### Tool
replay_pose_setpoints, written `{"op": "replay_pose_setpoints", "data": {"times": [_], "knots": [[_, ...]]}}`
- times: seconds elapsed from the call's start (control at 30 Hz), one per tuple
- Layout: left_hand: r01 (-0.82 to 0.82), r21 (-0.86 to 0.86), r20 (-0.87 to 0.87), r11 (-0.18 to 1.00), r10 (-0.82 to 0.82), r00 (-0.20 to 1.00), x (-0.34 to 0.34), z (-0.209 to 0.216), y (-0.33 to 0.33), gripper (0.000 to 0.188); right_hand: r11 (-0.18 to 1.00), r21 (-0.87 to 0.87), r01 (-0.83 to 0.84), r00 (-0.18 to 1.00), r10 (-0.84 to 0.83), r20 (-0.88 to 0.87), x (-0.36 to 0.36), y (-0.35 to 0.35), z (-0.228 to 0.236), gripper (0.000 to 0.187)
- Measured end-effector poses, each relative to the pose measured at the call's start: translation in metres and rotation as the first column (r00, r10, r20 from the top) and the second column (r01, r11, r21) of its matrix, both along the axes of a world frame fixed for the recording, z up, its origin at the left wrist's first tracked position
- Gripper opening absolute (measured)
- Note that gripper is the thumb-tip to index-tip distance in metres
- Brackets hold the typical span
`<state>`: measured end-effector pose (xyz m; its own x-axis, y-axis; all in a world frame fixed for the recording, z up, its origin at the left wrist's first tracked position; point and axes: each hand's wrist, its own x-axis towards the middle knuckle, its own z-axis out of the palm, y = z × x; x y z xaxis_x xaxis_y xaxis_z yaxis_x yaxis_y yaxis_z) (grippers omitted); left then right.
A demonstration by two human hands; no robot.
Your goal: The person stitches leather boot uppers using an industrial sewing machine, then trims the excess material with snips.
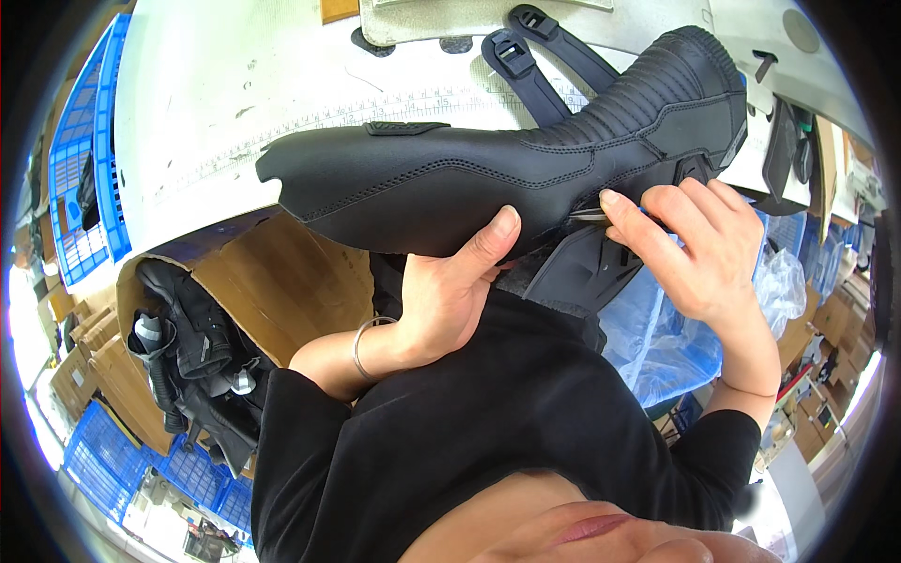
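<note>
A black leather boot upper with stitched seams and a ribbed panel stretches sideways across the front of the table. My left hand grips its near edge, thumb on the leather and the other fingers hidden beneath. Between the thumb and fingers of my right hand is a small thin metal tool, its tips against a seam of the boot upper; its exact kind is mostly covered. Below it hangs a loose dark flap. Two black straps with buckles stick out from behind the upper.
The white table carries a printed ruler scale. At the back stands a pale machine base. A cardboard box with black pieces is at left, near a blue crate. Clear plastic sheeting lies at lower right.
</note>
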<state>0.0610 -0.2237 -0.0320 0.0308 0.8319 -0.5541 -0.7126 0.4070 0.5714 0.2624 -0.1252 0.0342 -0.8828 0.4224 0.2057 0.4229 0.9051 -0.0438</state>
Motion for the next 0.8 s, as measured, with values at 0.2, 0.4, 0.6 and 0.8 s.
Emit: {"op": "replay_pose_setpoints", "data": {"times": [0.2, 0.4, 0.6, 0.8], "knots": [[-0.011, 0.045, 0.025, 0.999, 0.01, 1.0, 0.0, -0.002, 0.0, 0.034, 1.0, -0.024, -0.009, 1.0, 0.009, 0.0, -0.001, 0.004, -0.006, 0.04], [-0.007, 0.043, 0.012, 0.999, 0.006, 1.0, 0.0, -0.002, 0.0, 0.033, 0.998, 0.009, -0.057, 0.997, 0.058, -0.052, 0.004, 0.008, -0.015, 0.039], [-0.016, 0.026, 0.057, 1.0, 0.015, 0.998, 0.0, -0.002, 0.0, 0.031, 0.998, 0.006, -0.069, 0.956, 0.068, -0.285, 0.002, 0.017, -0.038, 0.031], [-0.136, 0.048, 0.147, 0.99, 0.128, 0.981, 0.005, -0.001, 0.001, 0.021, 0.995, -0.097, -0.004, 0.966, -0.021, -0.259, 0.004, 0.014, -0.038, 0.029]]}}
